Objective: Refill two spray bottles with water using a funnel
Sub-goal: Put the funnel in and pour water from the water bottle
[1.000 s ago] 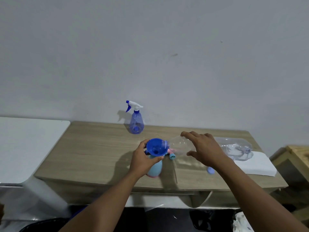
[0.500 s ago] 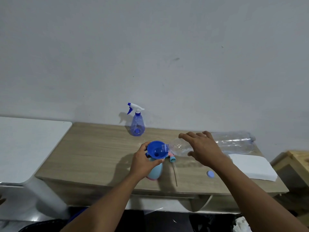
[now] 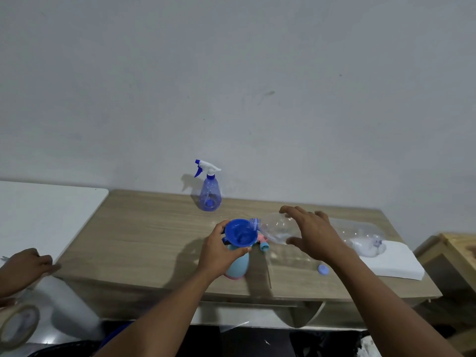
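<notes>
Pale wooden desk (image 3: 144, 233): left fingers (image 3: 231, 252) grip the blue plastic funnel (image 3: 237, 233); right fingers (image 3: 296, 213) clasp the clear plastic bottle (image 3: 275, 230), tipped onto the funnel's rim. A slip could spill water.

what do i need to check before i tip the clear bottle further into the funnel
1. Blue funnel seated in the light blue bottle: ok, left hand holds it there.
2. Clear bottle mouth over the funnel bowl: ok.
3. Right hand grip on the clear bottle: ok, fingers curl round it.
4. Fill level in the light blue bottle: cannot tell, it is opaque.
5. Purple spray bottle opened for its turn: not ok, trigger head on.
</notes>
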Tool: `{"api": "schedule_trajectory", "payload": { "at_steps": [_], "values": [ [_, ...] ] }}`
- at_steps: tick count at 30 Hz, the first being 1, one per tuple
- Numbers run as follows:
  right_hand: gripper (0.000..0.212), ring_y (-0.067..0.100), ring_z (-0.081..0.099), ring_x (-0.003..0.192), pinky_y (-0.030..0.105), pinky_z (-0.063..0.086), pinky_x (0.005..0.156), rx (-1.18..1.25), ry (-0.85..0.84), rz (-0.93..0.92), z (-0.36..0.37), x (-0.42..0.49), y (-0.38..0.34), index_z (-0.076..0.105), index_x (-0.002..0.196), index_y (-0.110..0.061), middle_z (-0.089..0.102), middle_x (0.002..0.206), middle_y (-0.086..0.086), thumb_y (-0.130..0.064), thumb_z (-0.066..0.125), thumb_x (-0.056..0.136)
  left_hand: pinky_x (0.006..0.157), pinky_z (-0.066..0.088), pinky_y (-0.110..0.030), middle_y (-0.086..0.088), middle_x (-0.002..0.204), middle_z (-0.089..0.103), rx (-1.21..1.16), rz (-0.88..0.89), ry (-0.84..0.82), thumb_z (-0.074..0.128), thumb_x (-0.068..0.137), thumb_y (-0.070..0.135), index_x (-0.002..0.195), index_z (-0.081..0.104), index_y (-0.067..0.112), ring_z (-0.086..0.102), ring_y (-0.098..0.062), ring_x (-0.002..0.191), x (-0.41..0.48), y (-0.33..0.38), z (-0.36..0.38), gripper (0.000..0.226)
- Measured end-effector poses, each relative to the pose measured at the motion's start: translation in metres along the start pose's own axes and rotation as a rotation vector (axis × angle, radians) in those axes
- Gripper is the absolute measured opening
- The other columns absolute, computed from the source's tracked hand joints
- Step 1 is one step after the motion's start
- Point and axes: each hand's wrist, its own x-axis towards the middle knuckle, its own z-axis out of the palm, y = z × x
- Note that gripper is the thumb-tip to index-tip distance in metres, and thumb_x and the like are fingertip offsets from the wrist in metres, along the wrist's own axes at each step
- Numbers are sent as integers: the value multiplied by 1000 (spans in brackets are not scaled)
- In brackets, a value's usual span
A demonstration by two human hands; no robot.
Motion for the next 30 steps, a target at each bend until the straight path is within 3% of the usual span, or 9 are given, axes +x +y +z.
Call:
{"api": "schedule_trajectory", "payload": {
  "at_steps": [4, 7, 12, 15, 21, 30],
  "values": [
    [72, 14, 55, 119, 44, 35, 108, 307, 17, 69, 13, -7, 12, 38, 132, -42, 56, 126, -19, -36, 82, 75, 87, 52, -20, 23, 113, 63, -5, -5, 0, 95, 54, 31, 112, 53, 43, 58, 2, 108, 1, -2, 1, 73],
    [71, 13, 49, 113, 46, 41, 101, 460, 118, 134, 22, -11, 15, 42, 127, -42, 56, 118, -22, -38, 85, 71, 85, 49, -16, 21, 114, 63, -3, -9, 1, 95, 55, 30, 117, 53, 38, 58, 1, 108, 0, -3, 1, 75],
    [72, 20, 57, 103, 34, 49, 86, 756, 385, 276, 28, -15, 24, 43, 123, -33, 59, 120, -8, -23, 89, 69, 83, 48, -14, 22, 113, 62, -1, -26, -12, 95, 56, 31, 115, 52, 40, 58, 2, 107, 0, -4, 1, 74],
    [70, 20, 57, 104, 21, 45, 77, 818, 467, 360, 30, -14, 26, 43, 126, -24, 55, 122, -5, -19, 88, 72, 82, 48, -15, 21, 114, 63, 5, -34, -12, 95, 54, 34, 117, 53, 39, 58, 2, 106, 0, -4, 2, 75],
    [73, 19, 58, 107, 24, 46, 77, 892, 562, 491, 35, -9, 29, 41, 130, -20, 54, 120, -6, -20, 87, 74, 87, 50, -19, 24, 114, 61, 21, -20, -18, 95, 55, 33, 111, 50, 47, 57, 2, 108, 1, -5, 3, 74],
    [104, 14, 54, 114, 33, 50, 92, 873, 595, 513, 38, -14, 32, 24, 151, -28, 47, 131, -9, -19, 89, 70, 84, 49, -19, 25, 114, 60, 45, -25, -13, 94, 54, 36, 116, 46, 45, 57, 2, 106, 2, -8, 4, 79]
  ]
}}
